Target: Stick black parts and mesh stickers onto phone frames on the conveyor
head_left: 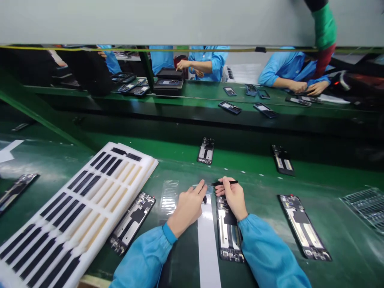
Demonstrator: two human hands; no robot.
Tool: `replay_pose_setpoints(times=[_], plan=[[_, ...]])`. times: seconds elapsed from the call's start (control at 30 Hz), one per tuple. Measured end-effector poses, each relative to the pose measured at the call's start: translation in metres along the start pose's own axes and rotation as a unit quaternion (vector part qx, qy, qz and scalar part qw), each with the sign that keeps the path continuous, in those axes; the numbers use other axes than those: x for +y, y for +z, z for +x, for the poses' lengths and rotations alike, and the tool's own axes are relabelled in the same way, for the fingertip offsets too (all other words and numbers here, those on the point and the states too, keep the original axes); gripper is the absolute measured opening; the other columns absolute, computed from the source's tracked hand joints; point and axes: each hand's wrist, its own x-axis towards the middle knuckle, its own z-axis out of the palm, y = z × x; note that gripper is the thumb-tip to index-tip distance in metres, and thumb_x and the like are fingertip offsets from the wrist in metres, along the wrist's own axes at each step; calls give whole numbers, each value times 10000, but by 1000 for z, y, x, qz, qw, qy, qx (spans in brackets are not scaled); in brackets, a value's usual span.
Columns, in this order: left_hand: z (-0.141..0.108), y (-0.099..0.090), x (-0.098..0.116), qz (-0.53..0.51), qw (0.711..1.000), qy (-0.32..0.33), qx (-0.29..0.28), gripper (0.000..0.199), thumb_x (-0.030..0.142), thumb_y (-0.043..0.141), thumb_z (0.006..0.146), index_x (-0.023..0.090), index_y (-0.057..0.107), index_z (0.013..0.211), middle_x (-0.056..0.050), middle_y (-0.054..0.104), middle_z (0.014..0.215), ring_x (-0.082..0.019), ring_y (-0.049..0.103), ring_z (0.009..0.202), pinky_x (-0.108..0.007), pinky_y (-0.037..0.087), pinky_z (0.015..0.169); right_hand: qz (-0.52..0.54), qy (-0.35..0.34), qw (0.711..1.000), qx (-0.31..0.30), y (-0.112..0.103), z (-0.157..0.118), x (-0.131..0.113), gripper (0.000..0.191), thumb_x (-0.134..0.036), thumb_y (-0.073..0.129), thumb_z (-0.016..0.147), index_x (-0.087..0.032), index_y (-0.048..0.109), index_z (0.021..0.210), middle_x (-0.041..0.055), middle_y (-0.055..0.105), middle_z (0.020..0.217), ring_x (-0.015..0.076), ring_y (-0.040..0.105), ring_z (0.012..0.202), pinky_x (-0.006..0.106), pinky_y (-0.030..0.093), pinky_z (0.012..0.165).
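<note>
My right hand [232, 198] grips black tweezers [226, 183], whose tips point left toward my left fingertips. Under that hand lies an opened phone body [230, 236] with its inner parts showing. My left hand [189, 206] bends over the upper end of a long white strip [208, 248], fingers close together; a bit of clear film shows at the fingertips, but what they pinch is hidden. A small black piece [205, 199] sits on the strip beside this hand. Left of my left forearm rests another opened phone [133, 222].
A white foam tray [115, 188] with black and tan strips lies at left. More opened phones [304, 228] lie right, and others [206, 150] on the green strip behind. A clear sheet [364, 208] is far right. Across the bench, co-workers in blue sleeves [220, 60] handle parts.
</note>
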Motion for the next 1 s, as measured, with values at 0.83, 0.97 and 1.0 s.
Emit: replay_pose_setpoints(times=[0.83, 0.97, 1.0], plan=[[2, -2, -6, -656, 734, -176, -13, 610, 615, 279, 985, 115, 621, 1053, -96, 669, 759, -151, 546, 522, -275, 432, 459, 99, -25, 990, -94, -5, -9, -7, 404, -546, 561, 966, -158, 676, 965, 79, 771, 756, 187, 733, 661, 295, 586, 636], [3, -1, -5, -787, 592, -167, -46, 550, 684, 466, 899, 147, 584, 903, -29, 588, 664, -91, 428, 449, -224, 326, 403, 84, -34, 987, -130, -1, -19, -9, 385, -527, 542, 981, -172, 690, 964, 63, 766, 743, 190, 725, 660, 306, 582, 654], [3, 1, -5, -808, 563, -169, -46, 526, 681, 529, 871, 158, 569, 902, -33, 603, 704, -86, 439, 460, -215, 319, 401, 74, -35, 988, -130, 0, -21, -10, 389, -533, 541, 978, -176, 693, 959, 61, 764, 740, 193, 723, 655, 310, 583, 653]])
